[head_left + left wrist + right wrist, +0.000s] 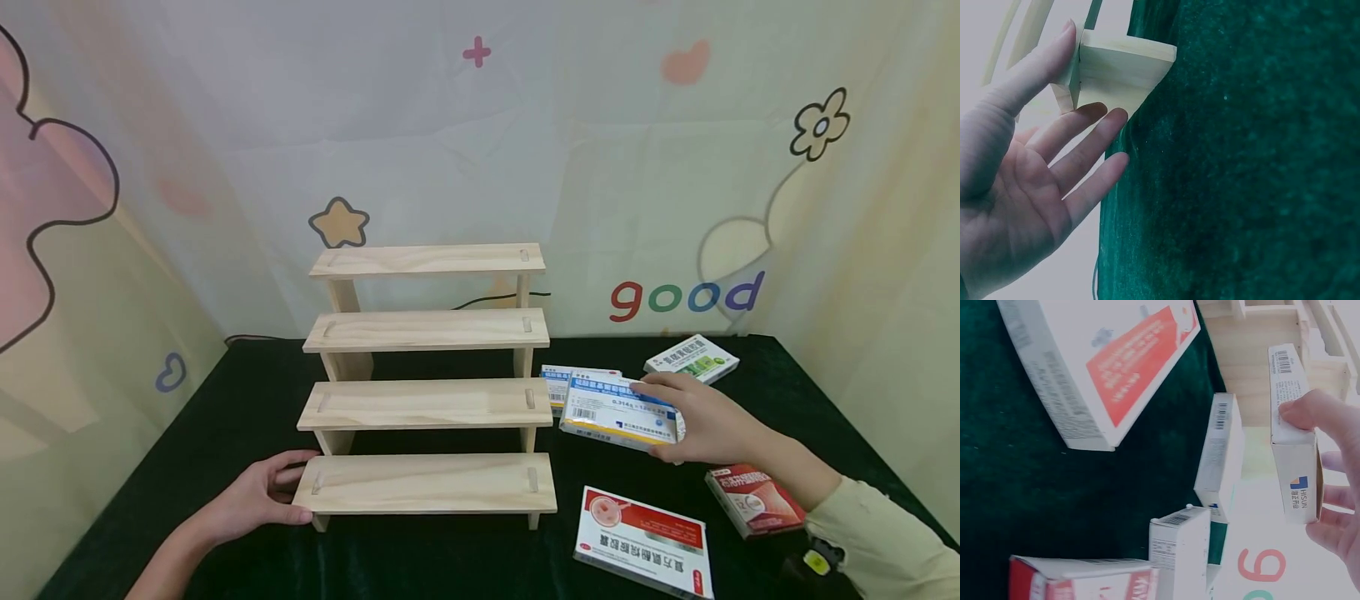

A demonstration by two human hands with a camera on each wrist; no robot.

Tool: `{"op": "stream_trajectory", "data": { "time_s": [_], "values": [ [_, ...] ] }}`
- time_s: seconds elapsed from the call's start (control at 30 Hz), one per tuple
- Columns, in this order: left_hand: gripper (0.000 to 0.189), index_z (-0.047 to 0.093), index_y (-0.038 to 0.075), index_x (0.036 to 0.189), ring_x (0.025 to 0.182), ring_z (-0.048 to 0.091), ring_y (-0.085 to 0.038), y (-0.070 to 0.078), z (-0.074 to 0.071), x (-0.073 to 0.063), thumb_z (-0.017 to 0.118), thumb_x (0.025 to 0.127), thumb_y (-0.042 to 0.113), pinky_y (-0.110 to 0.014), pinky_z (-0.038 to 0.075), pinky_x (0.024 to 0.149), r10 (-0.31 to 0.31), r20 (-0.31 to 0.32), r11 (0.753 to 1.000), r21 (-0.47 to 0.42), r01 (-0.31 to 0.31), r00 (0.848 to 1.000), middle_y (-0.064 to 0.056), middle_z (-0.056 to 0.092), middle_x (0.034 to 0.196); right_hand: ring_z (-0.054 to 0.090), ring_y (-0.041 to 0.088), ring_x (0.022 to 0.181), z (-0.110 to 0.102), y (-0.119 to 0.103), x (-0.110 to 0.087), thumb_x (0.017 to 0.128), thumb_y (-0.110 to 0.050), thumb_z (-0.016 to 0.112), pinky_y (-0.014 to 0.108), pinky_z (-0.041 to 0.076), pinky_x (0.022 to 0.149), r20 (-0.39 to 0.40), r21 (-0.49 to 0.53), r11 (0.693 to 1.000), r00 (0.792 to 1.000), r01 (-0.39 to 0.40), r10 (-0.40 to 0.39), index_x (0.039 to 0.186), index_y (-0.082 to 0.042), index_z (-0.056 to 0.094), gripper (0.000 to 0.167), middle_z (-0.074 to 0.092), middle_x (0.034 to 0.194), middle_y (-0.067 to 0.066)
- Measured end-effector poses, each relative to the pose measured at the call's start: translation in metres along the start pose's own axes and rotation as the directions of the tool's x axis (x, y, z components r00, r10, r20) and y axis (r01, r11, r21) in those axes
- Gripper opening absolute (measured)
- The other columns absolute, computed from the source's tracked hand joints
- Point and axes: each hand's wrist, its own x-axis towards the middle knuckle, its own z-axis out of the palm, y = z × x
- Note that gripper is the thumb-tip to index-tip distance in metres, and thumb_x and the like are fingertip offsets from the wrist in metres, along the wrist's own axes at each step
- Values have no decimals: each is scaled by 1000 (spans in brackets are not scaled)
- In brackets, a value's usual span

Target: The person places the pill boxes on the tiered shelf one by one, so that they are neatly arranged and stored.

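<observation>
A four-tier wooden display stand [423, 483] stands on the dark green cloth. At the left end of its lowest shelf is my left hand [251, 497], thumb on one side of the board and fingertips on the other, as the left wrist view also shows with the shelf end [1119, 69]. My right hand [708, 417] grips a blue-and-white medicine box [618, 408] by its right end, just right of the stand. In the right wrist view the thumb presses on one face of this held box [1288, 434]. A similar blue-and-white box [555, 383] lies behind it, partly hidden.
A white-and-green medicine box [693, 357] lies at the back right. Beneath the right forearm is a red box [750, 500], and a larger red-and-white box [645, 537] lies nearer the front. A printed curtain [450, 125] hangs behind the table [247, 400].
</observation>
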Motion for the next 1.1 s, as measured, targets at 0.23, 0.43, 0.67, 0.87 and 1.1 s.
{"op": "stream_trajectory", "data": {
  "time_s": [0.23, 0.43, 0.67, 0.87, 1.1],
  "values": [
    [76, 19, -16, 134, 96, 59, -27, -1, 0, 0, 67, 81, 11, -33, 51, 77, -6, -1, 1000, 6, 6, 1000, -39, 30, 132, 43, 37, 109, -13, -3, 5, 66, -32, 78, 55, 43, 84, -22, -36, 999, 1000, 19, -20, 130, -7, 49, 75, 44, 128, 18],
    [76, 19, -16, 133, 95, 59, -28, -1, 0, 0, 67, 81, 11, -33, 51, 77, -11, -8, 1000, 11, 11, 1000, -39, 30, 132, 45, 35, 107, -23, -7, 11, 65, -31, 79, 53, 43, 84, -49, -50, 997, 997, 55, -57, 129, -6, 50, 74, 45, 127, 17],
    [76, 21, -16, 133, 94, 60, -26, -3, -1, 1, 69, 80, 11, -33, 51, 76, -2, -16, 999, 34, 3, 1000, -39, 31, 131, 45, 33, 106, -35, -10, 16, 62, -30, 81, 52, 46, 81, -92, -57, 993, 990, 105, -110, 128, -6, 51, 76, 47, 125, 16],
    [76, 21, -16, 133, 93, 60, -25, -3, -2, 1, 69, 80, 11, -33, 51, 76, -9, -20, 999, 32, 10, 1000, -39, 32, 130, 46, 32, 105, -48, -16, 25, 64, -29, 79, 51, 46, 81, -99, -74, 989, 986, 128, -135, 128, -7, 50, 74, 47, 126, 16],
    [76, 21, -16, 132, 94, 60, -25, -2, -1, 2, 69, 80, 11, -33, 51, 76, -7, -13, 999, 34, 8, 1000, -39, 33, 130, 47, 30, 99, -59, -21, 33, 61, -27, 81, 47, 49, 78, -102, -79, 987, 984, 139, -147, 129, -7, 50, 77, 47, 124, 14]
  ]
}}
